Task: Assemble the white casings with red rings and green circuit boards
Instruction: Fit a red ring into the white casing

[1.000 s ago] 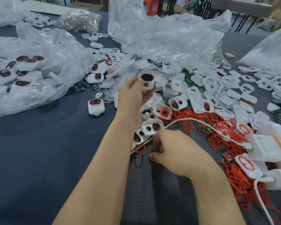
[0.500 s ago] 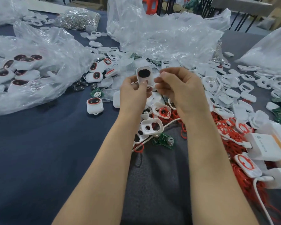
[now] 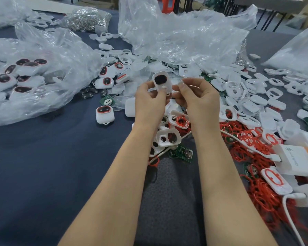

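Bench [image 3: 43,166] surface nearest the camera carries a green circuit board [image 3: 184,154] lying short of both hands, with loose red rings [image 3: 252,148] heaped to its right. Above it the left hand [image 3: 149,103] pinches a white casing [image 3: 162,82] by its lower end, the dark opening facing the camera. The right hand [image 3: 197,98], fingers curled, sits just beside the casing's right edge; whether it pinches anything cannot be told. A crumpled plastic bag [image 3: 176,36] lies beyond.

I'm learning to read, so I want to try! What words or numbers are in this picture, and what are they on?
White charger block: a logo and a short line of print, too blurred to read.
Green circuit board: any markings too small to read.
Nothing else shows writing.
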A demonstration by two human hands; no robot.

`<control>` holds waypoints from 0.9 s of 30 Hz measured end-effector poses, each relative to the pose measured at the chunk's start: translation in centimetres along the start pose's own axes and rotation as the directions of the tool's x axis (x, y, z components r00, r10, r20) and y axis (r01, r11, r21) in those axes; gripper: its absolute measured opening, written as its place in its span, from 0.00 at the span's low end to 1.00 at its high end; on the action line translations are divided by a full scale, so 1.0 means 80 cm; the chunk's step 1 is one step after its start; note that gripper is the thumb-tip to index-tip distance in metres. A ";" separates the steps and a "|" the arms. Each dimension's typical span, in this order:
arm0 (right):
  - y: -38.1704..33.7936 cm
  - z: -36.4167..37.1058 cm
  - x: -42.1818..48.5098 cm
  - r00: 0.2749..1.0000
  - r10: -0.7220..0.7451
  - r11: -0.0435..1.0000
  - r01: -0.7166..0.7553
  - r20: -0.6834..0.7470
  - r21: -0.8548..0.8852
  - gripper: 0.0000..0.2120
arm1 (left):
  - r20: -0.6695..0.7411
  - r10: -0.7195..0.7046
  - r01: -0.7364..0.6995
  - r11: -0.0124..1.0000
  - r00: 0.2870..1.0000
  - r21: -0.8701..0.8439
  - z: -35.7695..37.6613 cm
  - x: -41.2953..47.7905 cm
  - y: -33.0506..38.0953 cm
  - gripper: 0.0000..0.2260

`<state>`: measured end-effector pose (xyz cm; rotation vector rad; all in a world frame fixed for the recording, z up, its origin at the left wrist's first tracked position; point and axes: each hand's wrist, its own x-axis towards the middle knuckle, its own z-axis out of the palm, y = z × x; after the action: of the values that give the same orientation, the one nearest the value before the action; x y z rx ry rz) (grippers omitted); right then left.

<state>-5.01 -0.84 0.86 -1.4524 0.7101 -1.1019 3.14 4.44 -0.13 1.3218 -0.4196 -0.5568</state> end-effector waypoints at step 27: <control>0.016 0.010 0.000 0.990 -0.141 0.933 0.124 -0.025 -0.338 0.03 | 0.114 0.093 -0.103 0.991 0.989 0.082 0.003 -0.004 -0.005 0.08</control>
<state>-4.06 -0.78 -0.29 -1.7903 0.8770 -1.1623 2.70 4.35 -0.49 1.3504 -0.6024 -0.5350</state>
